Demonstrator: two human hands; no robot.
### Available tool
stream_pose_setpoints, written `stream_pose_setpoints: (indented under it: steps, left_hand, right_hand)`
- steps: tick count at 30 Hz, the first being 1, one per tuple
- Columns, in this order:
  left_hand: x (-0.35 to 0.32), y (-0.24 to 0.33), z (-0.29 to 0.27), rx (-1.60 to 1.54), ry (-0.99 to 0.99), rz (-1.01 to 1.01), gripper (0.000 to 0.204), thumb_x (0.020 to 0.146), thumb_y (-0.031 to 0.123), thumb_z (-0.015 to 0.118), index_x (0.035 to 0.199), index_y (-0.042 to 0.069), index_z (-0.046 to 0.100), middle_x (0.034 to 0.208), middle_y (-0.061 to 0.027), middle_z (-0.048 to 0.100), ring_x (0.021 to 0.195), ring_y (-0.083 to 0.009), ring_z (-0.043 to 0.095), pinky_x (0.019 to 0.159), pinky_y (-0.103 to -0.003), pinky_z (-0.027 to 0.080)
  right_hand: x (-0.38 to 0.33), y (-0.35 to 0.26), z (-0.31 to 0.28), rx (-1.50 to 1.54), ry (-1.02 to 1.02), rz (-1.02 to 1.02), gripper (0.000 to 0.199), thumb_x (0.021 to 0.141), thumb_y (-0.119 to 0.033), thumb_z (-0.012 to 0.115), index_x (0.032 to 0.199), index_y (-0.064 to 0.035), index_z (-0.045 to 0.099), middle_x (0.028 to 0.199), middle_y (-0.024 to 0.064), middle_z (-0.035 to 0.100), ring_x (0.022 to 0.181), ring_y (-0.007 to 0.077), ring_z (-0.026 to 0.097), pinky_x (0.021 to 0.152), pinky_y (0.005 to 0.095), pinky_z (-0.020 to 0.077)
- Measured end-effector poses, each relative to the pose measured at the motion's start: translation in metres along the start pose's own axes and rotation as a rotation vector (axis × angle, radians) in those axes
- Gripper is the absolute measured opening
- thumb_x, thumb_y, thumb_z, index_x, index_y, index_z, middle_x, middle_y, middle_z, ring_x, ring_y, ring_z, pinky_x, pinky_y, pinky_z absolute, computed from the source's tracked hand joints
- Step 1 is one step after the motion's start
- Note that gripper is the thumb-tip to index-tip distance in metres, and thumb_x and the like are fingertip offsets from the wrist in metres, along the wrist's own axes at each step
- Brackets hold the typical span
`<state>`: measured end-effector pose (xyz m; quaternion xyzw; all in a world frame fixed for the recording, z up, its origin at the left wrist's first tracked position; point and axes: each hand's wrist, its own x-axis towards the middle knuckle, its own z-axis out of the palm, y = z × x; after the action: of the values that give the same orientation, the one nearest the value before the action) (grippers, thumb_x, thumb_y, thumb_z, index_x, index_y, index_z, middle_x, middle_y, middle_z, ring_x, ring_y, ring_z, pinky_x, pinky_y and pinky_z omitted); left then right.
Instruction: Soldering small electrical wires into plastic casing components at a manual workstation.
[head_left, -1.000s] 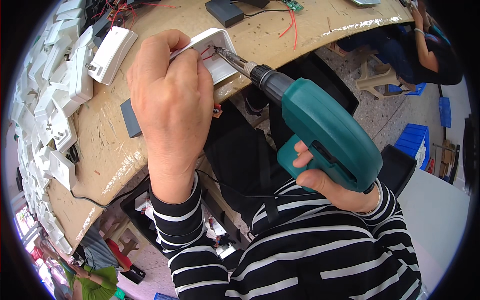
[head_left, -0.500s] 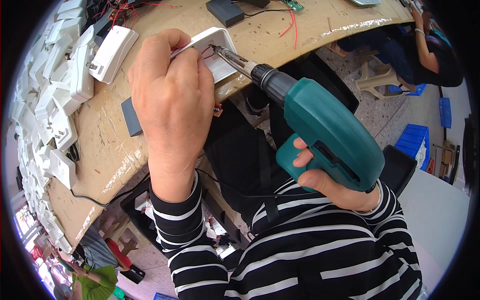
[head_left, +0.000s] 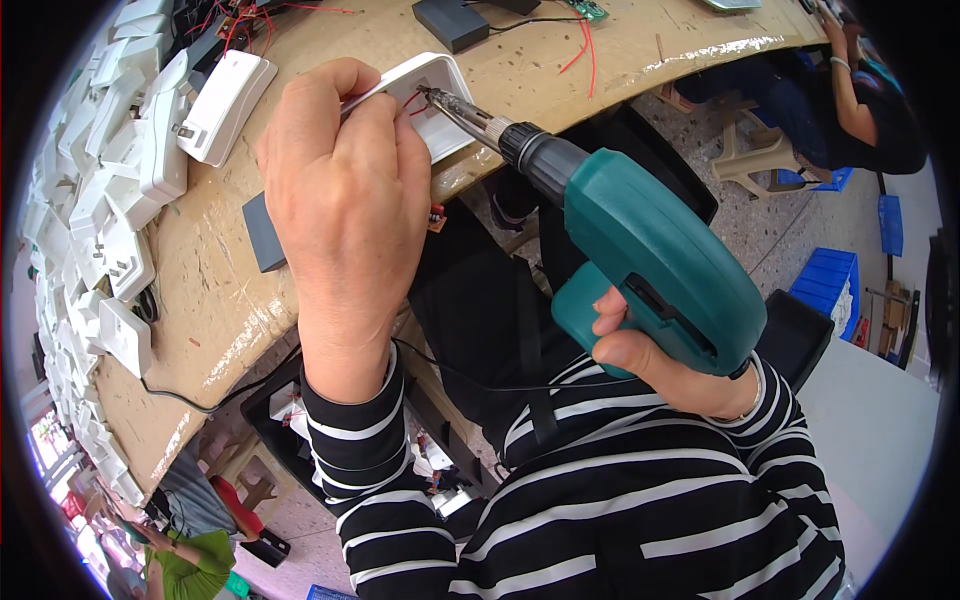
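Clamped round the handle of a dark-green plastic soldering gun [head_left: 665,265], the right hand [head_left: 680,380] works on the near right side of an open, white plastic housing [head_left: 440,75], my landmark from this distant post. I have the left hand [head_left: 345,205] closed on the housing's left wall, knuckles up, though its fingertips are hidden from me. That housing lies tilted at the near edge of a brown-topped worktable [head_left: 235,260]. Into its open side reaches the gun's slim, darkened metal tip [head_left: 460,115], close to a thin red wire [head_left: 413,104]; whether the two touch, I cannot tell. Left of the housing, I see a closed, white plastic adapter with metal prongs [head_left: 228,108], and farther left a heap of white plastic casings [head_left: 115,150]. Just beyond the housing sits a dark-grey rectangular box [head_left: 450,25], with loose red wires [head_left: 588,60] to the housing's right. Well to its right, a co-worker in dark clothing [head_left: 850,110] sits at the table.
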<state>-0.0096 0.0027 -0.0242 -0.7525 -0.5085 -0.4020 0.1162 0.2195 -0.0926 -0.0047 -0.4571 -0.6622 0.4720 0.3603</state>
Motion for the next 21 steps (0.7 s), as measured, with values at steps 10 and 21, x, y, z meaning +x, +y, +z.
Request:
stream_pose_setpoints:
  steps: [10,21]
  left_hand:
    - [-0.0011,-0.0006,0.0004,-0.005,0.0,-0.009,0.01,0.071,-0.001,0.066,0.082,-0.002,0.064,0.096,-0.0092,0.06,0.086,-0.0254,0.059,0.08,-0.036,0.045]
    - [-0.0015,-0.0007,0.0011,-0.002,0.011,-0.001,0.01,0.073,-0.001,0.066,0.082,-0.002,0.064,0.096,-0.0091,0.06,0.086,-0.0252,0.059,0.08,-0.036,0.044]
  right_hand:
    - [-0.0048,0.0057,0.0003,-0.061,0.014,-0.037,0.05,0.076,-0.014,0.082,0.116,0.0039,0.057,0.101,0.0093,0.06,0.074,0.0125,0.063,0.062,0.0223,0.0505]
    - [-0.0093,0.0036,0.0011,-0.032,0.032,-0.019,0.043,0.076,-0.016,0.082,0.109,0.0016,0.061,0.104,0.0106,0.06,0.081,0.0164,0.064,0.066,0.0235,0.0516]
